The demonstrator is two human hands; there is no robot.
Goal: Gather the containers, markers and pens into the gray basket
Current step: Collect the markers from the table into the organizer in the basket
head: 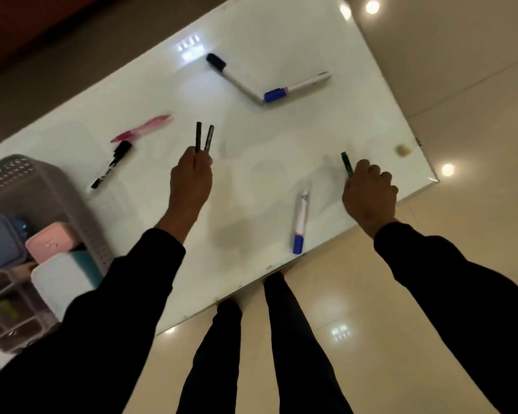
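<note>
We see the left hand [191, 177] gripping 2 slim dark pens [204, 138] over the glossy white table [150, 94]; the right hand [368, 189] pinches a green marker [346, 162]. The perforated gray basket [81, 210] sits far left, holding boxy containers [50, 241].

The perforated gray plastic basket [27, 186] runs off the left edge — its far wall unseen. A dark sleeve hides part of the white rectangular container [59, 279]. The pink translucent pen [142, 128] is motion-blurred — details unreadable.
</note>
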